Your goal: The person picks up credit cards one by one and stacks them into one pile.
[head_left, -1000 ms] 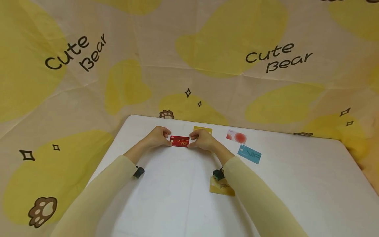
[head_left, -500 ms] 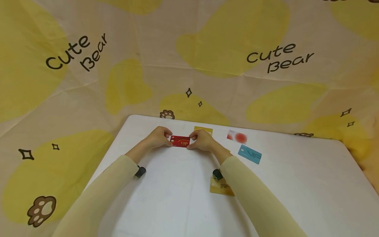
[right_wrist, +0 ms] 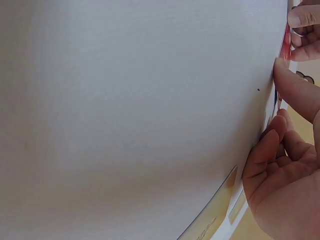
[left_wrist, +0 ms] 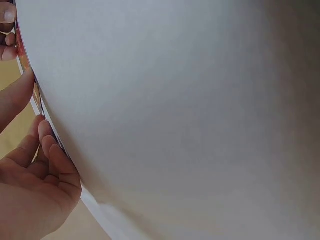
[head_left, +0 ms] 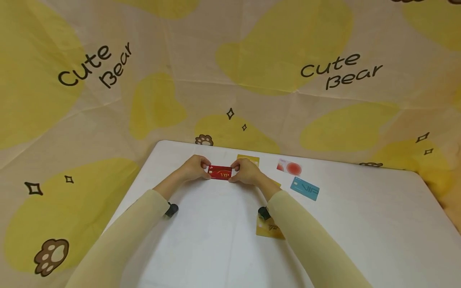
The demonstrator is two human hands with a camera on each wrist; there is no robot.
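Observation:
A red VIP card (head_left: 219, 173) lies level between both hands near the far side of the white table, its gold lettering facing up. My left hand (head_left: 194, 167) pinches its left end with thumb and fingertips. At the right end, my right hand (head_left: 248, 171) pinches it the same way. In the left wrist view the card (left_wrist: 21, 45) shows only as a thin edge at far left; in the right wrist view the card (right_wrist: 285, 47) is a thin strip at far right. Whether it touches the tabletop, I cannot tell.
Behind the right hand lies a yellow card (head_left: 248, 158), partly covered. A pink-and-white card (head_left: 289, 167) and a blue VIP card (head_left: 304, 188) lie to the right. Under the right forearm are a gold card (head_left: 268, 228) and a yellow corner (head_left: 276, 184). A patterned cloth (head_left: 270, 120) stands behind the table.

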